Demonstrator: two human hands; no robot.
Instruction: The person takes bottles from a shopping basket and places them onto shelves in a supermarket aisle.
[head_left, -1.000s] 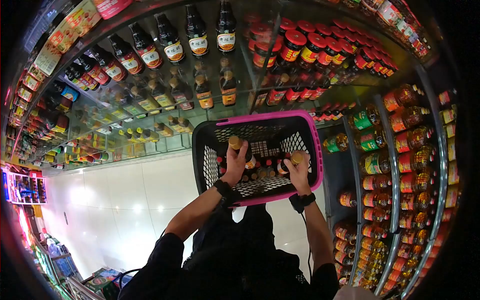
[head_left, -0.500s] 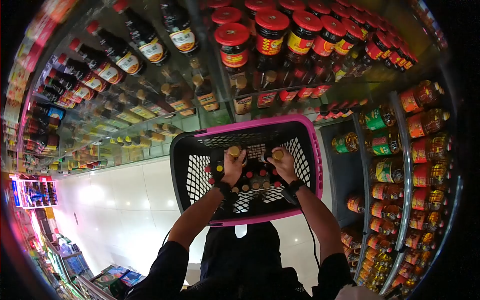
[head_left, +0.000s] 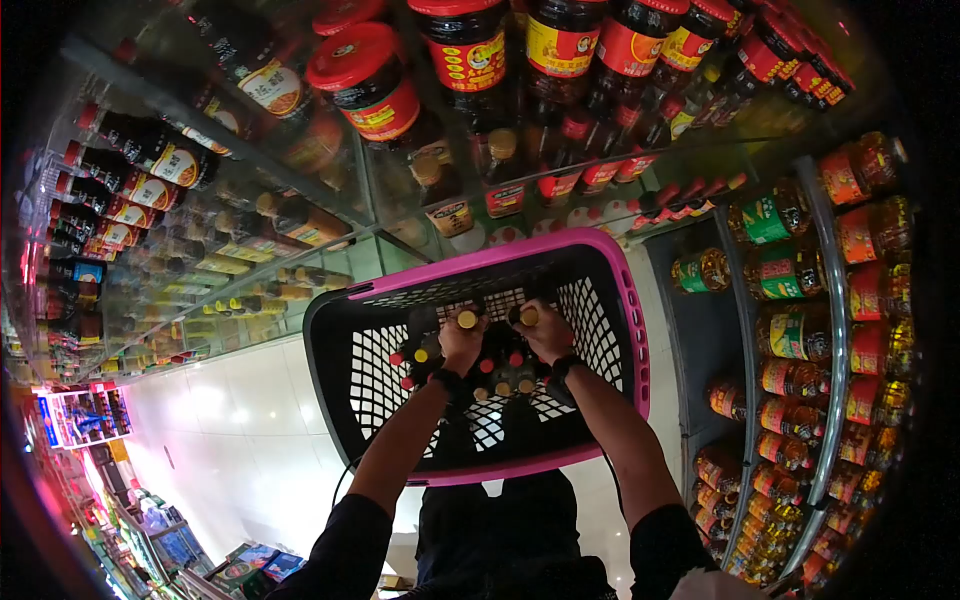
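A black basket with a pink rim (head_left: 470,262) hangs in front of my body, over the pale floor. Inside it, my left hand (head_left: 461,345) is closed round a bottle with a gold cap (head_left: 467,320). My right hand (head_left: 551,335) grips another gold-capped bottle (head_left: 528,316), a little to the right. Several bottles with red, yellow and tan caps (head_left: 502,388) stand below and around my hands in the basket. The lower bodies of both held bottles are hidden by my hands and the dark interior.
Ahead, a glass shelf (head_left: 375,215) holds red-lidded jars (head_left: 365,85) and dark bottles (head_left: 270,85). At the right, a metal-railed rack (head_left: 835,330) carries oil bottles (head_left: 880,290). The tiled floor (head_left: 240,430) shows at left, with more goods beyond.
The view has moved nearer to the shelf, so its jars look larger. The basket appears tilted more and slightly further left. Both hands still hold their bottles, now a little closer together.
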